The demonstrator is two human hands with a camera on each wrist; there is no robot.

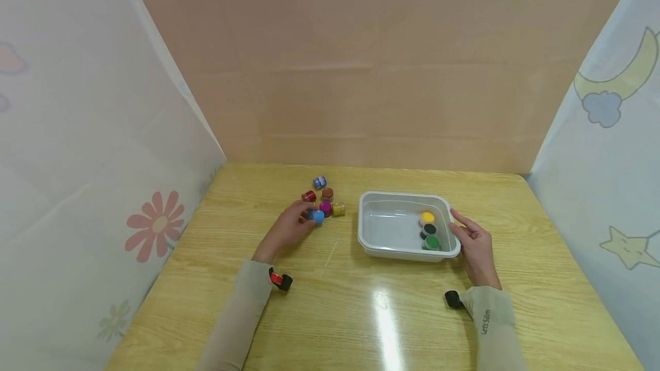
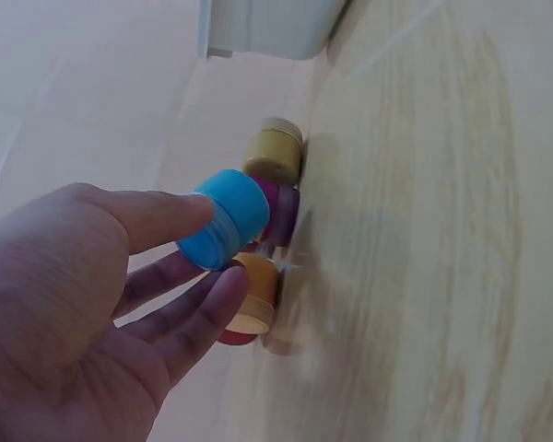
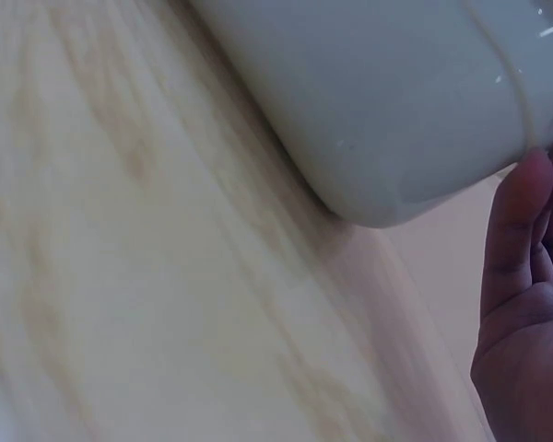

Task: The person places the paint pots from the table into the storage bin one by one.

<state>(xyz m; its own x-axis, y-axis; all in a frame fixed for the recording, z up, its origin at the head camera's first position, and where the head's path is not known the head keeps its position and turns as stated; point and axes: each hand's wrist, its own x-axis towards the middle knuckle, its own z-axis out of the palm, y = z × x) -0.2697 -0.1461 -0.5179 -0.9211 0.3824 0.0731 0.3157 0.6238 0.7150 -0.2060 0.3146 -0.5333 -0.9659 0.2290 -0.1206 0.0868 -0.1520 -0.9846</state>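
Note:
My left hand (image 1: 293, 223) pinches a small light-blue paint jar (image 2: 223, 219) between thumb and fingers. Right beside it, a magenta jar (image 1: 325, 208) and a yellow jar (image 1: 338, 209) lie on the table. An orange jar (image 2: 255, 295) shows close behind the fingertips in the left wrist view. My right hand (image 1: 475, 247) grips the right rim of a white plastic tub (image 1: 381, 252), thumb on the near side in the right wrist view. Inside the tub, along its right end, sit jars with yellow (image 1: 427, 218), black (image 1: 428, 231) and green (image 1: 431, 243) tops.
Behind the left hand lie a dark red jar (image 1: 309, 196), a reddish-brown jar (image 1: 327, 193) and, farther back, a darker blue jar (image 1: 319, 182). The wooden table (image 1: 330, 314) ends at a brown back panel (image 1: 381, 73), with patterned white sheets on both sides.

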